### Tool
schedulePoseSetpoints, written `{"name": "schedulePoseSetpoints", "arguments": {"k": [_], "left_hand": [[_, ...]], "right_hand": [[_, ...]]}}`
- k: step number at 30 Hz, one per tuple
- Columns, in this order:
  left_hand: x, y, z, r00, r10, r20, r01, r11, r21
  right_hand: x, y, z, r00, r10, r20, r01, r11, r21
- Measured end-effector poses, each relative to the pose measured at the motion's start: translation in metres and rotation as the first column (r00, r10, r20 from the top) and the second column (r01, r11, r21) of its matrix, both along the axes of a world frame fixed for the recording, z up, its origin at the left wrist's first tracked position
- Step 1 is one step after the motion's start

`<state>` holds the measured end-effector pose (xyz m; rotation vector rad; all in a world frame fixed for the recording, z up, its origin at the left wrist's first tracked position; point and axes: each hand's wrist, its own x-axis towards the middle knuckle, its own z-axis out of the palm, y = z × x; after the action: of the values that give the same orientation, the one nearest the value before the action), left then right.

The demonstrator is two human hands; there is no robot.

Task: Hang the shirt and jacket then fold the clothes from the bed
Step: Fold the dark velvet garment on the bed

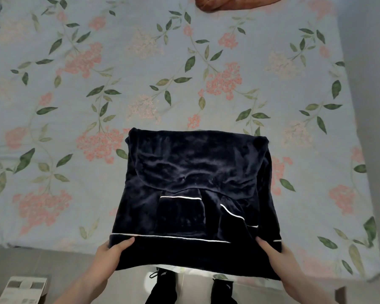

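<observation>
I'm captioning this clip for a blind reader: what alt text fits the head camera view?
Two hands, the left hand and right hand, grip the near corners of a folded navy fleece garment with white piping, lying at the near edge of a bed with a floral sheet. A brown cloth lies at the far edge.

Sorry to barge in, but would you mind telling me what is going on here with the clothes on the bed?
A person stands at the bed's near edge, holding a folded dark navy garment with white piping. The left hand and right hand each grip a near corner, thumbs on top, while its far part lies on the floral bedsheet. A brown cloth lies at the far edge of the bed.
</observation>
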<state>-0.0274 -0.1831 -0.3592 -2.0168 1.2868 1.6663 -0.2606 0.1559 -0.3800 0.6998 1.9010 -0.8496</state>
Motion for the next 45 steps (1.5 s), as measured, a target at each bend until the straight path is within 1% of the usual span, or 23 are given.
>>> {"name": "schedulePoseSetpoints", "arguments": {"k": [2, 4, 8, 10, 12, 15, 19, 23, 27, 29, 31, 32, 33, 34, 35, 36, 37, 38, 39, 40, 41, 43, 45], "left_hand": [[-0.007, -0.001, 0.009, 0.999, 0.025, -0.043, -0.025, 1.0, -0.002], [-0.017, -0.006, 0.018, 0.995, 0.044, -0.093, -0.05, 0.997, -0.056], [-0.053, -0.027, 0.052, 0.977, -0.089, -0.195, 0.044, 0.974, -0.224], [-0.078, -0.041, 0.065, 0.952, -0.143, -0.269, 0.074, 0.965, -0.25], [-0.104, -0.058, 0.071, 0.949, -0.118, -0.292, 0.042, 0.966, -0.256], [-0.14, -0.083, 0.074, 0.949, 0.006, -0.314, -0.071, 0.978, -0.197], [-0.183, -0.113, 0.067, 0.908, 0.16, -0.388, -0.199, 0.978, -0.062], [-0.217, -0.138, 0.055, 0.878, 0.224, -0.422, -0.232, 0.972, 0.034], [-0.238, -0.159, 0.042, 0.859, 0.278, -0.429, -0.289, 0.956, 0.041], [-0.245, -0.167, 0.033, 0.86, 0.284, -0.424, -0.305, 0.952, 0.02], [-0.252, -0.166, 0.02, 0.886, 0.233, -0.4, -0.266, 0.964, -0.028], [-0.255, -0.163, 0.013, 0.906, 0.184, -0.382, -0.227, 0.971, -0.072], [-0.259, -0.157, 0.007, 0.925, 0.122, -0.36, -0.178, 0.976, -0.125], [-0.261, -0.15, 0.002, 0.947, 0.03, -0.321, -0.1, 0.974, -0.203], [-0.263, -0.143, -0.001, 0.96, -0.103, -0.261, 0.017, 0.95, -0.313], [-0.264, -0.134, -0.003, 0.942, -0.286, -0.176, 0.185, 0.88, -0.438], [-0.263, -0.126, -0.003, 0.872, -0.483, -0.076, 0.366, 0.748, -0.554], [-0.263, -0.116, 0.0, 0.755, -0.655, 0.024, 0.513, 0.569, -0.643], [-0.264, -0.106, 0.004, 0.614, -0.783, 0.1, 0.603, 0.384, -0.699], [-0.266, -0.098, 0.007, 0.464, -0.875, 0.14, 0.654, 0.232, -0.721], [-0.27, -0.09, 0.01, 0.332, -0.933, 0.141, 0.689, 0.137, -0.711], [-0.281, -0.074, 0.009, 0.154, -0.985, 0.082, 0.778, 0.069, -0.624], [-0.294, -0.065, 0.002, 0.07, -0.996, 0.058, 0.843, 0.028, -0.537]], "right_hand": [[-0.005, -0.006, 0.014, 1.0, -0.027, -0.013, 0.027, 0.999, -0.043], [-0.015, -0.013, 0.028, 0.996, -0.09, -0.018, 0.088, 0.992, -0.089], [-0.044, -0.033, 0.062, 0.968, -0.235, -0.085, 0.219, 0.962, -0.162], [-0.063, -0.041, 0.075, 0.954, -0.282, -0.101, 0.257, 0.944, -0.205], [-0.088, -0.047, 0.078, 0.953, -0.298, -0.059, 0.275, 0.928, -0.251], [-0.125, -0.064, 0.081, 0.92, -0.391, 0.003, 0.371, 0.871, -0.322], [-0.168, -0.094, 0.087, 0.872, -0.483, 0.081, 0.466, 0.767, -0.441], [-0.199, -0.12, 0.085, 0.86, -0.504, 0.083, 0.481, 0.745, -0.462], [-0.219, -0.142, 0.066, 0.857, -0.509, -0.083, 0.431, 0.795, -0.426], [-0.223, -0.152, 0.053, 0.872, -0.459, -0.168, 0.373, 0.847, -0.377], [-0.218, -0.161, 0.04, 0.912, -0.274, -0.304, 0.185, 0.939, -0.291], [-0.213, -0.164, 0.034, 0.915, -0.111, -0.389, 0.026, 0.976, -0.217], [-0.207, -0.168, 0.032, 0.89, 0.045, -0.453, -0.127, 0.98, -0.152], [-0.202, -0.171, 0.03, 0.86, 0.142, -0.49, -0.217, 0.971, -0.1], [-0.198, -0.173, 0.029, 0.838, 0.179, -0.516, -0.244, 0.968, -0.061], [-0.197, -0.173, 0.028, 0.823, 0.182, -0.539, -0.232, 0.972, -0.027], [-0.196, -0.173, 0.029, 0.813, 0.179, -0.554, -0.212, 0.977, 0.006], [-0.197, -0.172, 0.029, 0.823, 0.159, -0.546, -0.177, 0.984, 0.02], [-0.198, -0.17, 0.03, 0.851, 0.116, -0.512, -0.131, 0.991, 0.007], [-0.2, -0.168, 0.03, 0.887, 0.039, -0.459, -0.063, 0.997, -0.036], [-0.204, -0.168, 0.032, 0.916, -0.071, -0.396, 0.034, 0.994, -0.1], [-0.216, -0.171, 0.033, 0.915, -0.328, -0.237, 0.272, 0.932, -0.239], [-0.226, -0.18, 0.037, 0.851, -0.517, -0.094, 0.452, 0.811, -0.371]]}}
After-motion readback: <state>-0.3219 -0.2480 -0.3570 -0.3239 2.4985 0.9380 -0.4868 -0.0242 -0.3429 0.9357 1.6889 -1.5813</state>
